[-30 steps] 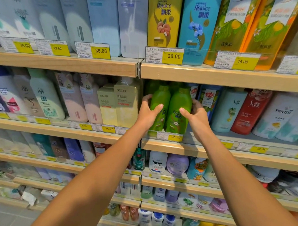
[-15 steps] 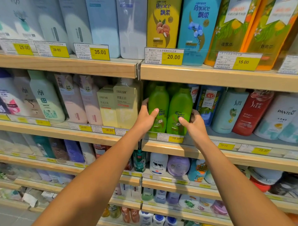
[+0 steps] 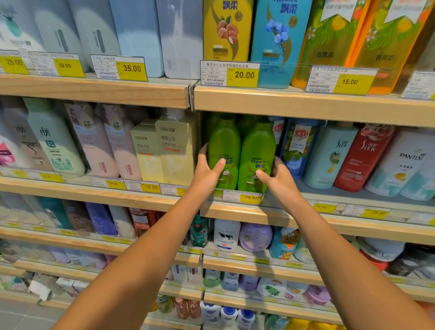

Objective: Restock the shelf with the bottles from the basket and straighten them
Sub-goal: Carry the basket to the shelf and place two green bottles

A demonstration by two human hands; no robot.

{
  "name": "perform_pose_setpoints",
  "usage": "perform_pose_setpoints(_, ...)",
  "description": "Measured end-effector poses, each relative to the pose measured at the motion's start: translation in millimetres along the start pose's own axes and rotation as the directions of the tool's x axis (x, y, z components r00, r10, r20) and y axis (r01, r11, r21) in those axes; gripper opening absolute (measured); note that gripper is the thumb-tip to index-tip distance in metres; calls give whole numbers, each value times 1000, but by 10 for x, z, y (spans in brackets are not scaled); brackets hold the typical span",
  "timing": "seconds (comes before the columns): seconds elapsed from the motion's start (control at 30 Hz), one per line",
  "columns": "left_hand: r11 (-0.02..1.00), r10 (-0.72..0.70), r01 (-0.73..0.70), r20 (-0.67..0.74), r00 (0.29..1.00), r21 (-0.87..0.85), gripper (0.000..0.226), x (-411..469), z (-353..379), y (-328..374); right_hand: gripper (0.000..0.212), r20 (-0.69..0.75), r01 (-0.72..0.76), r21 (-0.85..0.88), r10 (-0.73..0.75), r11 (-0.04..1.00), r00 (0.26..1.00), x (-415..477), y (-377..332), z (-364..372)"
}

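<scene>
Two green Rejoice bottles stand upright side by side at the front of the second shelf (image 3: 311, 212). My left hand (image 3: 207, 171) wraps the lower left side of the left green bottle (image 3: 223, 145), thumb across its label. My right hand (image 3: 277, 177) grips the lower right side of the right green bottle (image 3: 256, 151), thumb on its front. More green bottles stand in shadow behind them. The basket is out of view.
Pale yellow bottles (image 3: 174, 151) stand close to the left of the green ones, and a blue bottle (image 3: 297, 149) close to the right. The shelf above (image 3: 308, 105) hangs low over the bottle tops. A yellow price tag (image 3: 249, 197) sits below the bottles.
The two green bottles have slid forward and stand straighter. Both hands have shifted lower on the bottles, still holding them.
</scene>
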State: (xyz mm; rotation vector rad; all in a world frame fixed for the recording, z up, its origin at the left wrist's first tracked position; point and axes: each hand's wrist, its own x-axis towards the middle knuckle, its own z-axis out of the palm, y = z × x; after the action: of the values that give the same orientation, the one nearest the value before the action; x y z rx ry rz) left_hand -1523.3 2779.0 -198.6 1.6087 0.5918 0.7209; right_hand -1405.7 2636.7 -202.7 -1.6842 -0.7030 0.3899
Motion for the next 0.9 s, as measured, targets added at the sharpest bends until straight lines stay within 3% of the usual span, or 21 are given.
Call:
perform_pose_setpoints(0.27, 948, 73, -10, -185, 980, 318, 72, -80, 208, -121, 52, -9, 19, -75, -20, 997, 1000, 23, 26, -2)
perform_pose_setpoints(0.9, 942, 49, 17, -188, 981, 336, 93, 58, 159, -102, 51, 38, 23, -76, -20, 997, 999, 45, -28, 63)
